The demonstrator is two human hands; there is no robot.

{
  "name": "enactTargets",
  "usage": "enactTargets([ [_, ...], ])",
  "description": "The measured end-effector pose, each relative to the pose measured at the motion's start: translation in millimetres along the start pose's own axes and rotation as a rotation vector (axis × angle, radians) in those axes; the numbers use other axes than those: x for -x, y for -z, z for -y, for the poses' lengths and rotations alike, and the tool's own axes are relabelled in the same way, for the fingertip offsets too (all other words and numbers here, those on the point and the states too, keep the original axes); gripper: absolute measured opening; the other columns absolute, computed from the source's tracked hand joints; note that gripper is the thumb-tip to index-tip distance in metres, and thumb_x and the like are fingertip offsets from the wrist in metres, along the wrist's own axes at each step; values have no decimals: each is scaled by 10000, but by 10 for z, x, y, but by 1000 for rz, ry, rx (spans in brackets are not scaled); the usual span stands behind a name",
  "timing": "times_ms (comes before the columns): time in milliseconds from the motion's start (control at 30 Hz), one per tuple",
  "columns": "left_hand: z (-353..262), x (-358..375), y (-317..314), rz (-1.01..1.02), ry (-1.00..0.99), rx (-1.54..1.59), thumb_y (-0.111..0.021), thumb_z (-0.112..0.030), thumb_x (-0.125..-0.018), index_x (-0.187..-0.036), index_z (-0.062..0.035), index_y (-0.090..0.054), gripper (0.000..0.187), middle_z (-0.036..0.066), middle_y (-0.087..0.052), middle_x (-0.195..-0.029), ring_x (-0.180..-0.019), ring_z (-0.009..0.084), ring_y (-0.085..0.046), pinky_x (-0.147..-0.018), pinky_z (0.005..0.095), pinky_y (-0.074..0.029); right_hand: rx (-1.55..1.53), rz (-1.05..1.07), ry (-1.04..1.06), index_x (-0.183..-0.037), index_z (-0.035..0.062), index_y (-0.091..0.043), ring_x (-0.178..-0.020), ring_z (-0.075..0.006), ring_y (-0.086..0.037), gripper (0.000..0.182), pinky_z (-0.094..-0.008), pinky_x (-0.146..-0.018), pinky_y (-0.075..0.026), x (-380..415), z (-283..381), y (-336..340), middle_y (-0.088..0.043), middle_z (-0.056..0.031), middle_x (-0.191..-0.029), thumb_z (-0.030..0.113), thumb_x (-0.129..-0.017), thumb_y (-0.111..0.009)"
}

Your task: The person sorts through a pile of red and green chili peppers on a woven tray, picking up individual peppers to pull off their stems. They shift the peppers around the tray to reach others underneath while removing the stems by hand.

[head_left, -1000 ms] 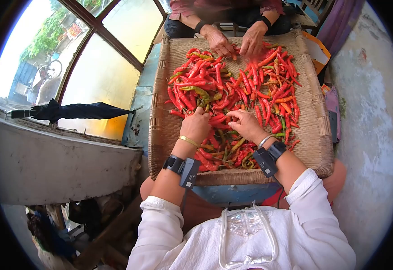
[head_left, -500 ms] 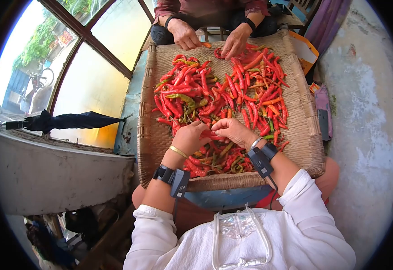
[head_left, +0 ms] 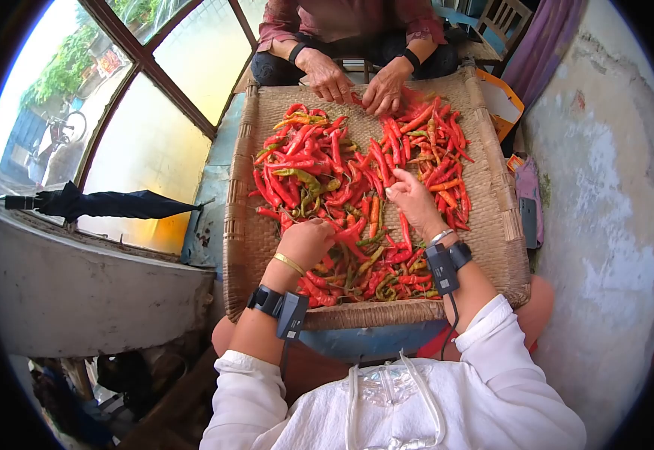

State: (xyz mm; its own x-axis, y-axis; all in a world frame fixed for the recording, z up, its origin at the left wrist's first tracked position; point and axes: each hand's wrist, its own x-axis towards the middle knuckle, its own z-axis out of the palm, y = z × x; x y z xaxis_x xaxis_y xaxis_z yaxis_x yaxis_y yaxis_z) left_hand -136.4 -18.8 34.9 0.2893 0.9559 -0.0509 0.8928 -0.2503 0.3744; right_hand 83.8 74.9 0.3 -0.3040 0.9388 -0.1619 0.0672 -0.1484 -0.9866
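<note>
Red, orange and green chili peppers [head_left: 297, 161] lie in piles on a wide woven tray [head_left: 503, 247]. Over the lower left of the piles, my left hand [head_left: 306, 241] is closed on a red pepper [head_left: 349, 237] that points to the right. My right hand [head_left: 414, 199] is above the middle right of the peppers, its thumb and index finger near some red ones. The fingertips look bent together, and whether anything is between them is too small to tell. Both my wrists carry black straps with small boxes.
Across the tray, a co-worker's hands [head_left: 384, 88] hold or touch red peppers at the far edge. A folded dark umbrella [head_left: 128, 204] lies on the window ledge at left. A phone [head_left: 528, 223] and pink cloth [head_left: 528, 184] are right of the tray, beside the wall.
My hands have moved apart: the right one went up and right over the peppers, while the left stayed low with a red pepper. The co-worker's hands came closer together.
</note>
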Motion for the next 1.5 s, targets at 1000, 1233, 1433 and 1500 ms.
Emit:
enactTargets([
  [1000, -8, -63, -136, 20, 17, -172, -580, -202, -721, -958, -140, -583, 245, 53, -542, -883, -735, 238, -588, -607, 361, -480, 376, 300, 50, -928, -3, -579, -605, -90, -559, 219, -242, -544, -450, 187, -138, -370, -569, -21, -658, 154, -776, -586],
  [1233, -39, -71, -84, -107, -96, -152, -574, -204, -729, -807, -127, -601, 113, 18, -549, -817, -703, 208, -581, -560, 328, -477, 820, 326, 362, -834, 53, -573, -738, -309, -582, 279, -400, -671, -454, 334, -64, -635, -599, -148, -759, 296, -703, -611],
  [1433, -5, 10, 64, -400, 226, -77, -591, -267, -729, -833, -121, -607, 180, 47, -567, -843, -701, 246, -587, -568, 366, -475, 636, 468, -48, -833, 39, -587, -603, -162, -574, 250, -282, -541, -440, 214, 125, -195, -586, -71, -638, 279, -763, -595],
  [1500, 84, -26, 70, -404, 322, -132, -594, -308, -726, -821, -116, -617, 216, 63, -583, -825, -689, 261, -591, -577, 382, -475, 490, 526, -264, -841, 42, -582, -603, -135, -573, 250, -254, -519, -437, 94, 176, -39, -594, -56, -655, 280, -766, -596],
])
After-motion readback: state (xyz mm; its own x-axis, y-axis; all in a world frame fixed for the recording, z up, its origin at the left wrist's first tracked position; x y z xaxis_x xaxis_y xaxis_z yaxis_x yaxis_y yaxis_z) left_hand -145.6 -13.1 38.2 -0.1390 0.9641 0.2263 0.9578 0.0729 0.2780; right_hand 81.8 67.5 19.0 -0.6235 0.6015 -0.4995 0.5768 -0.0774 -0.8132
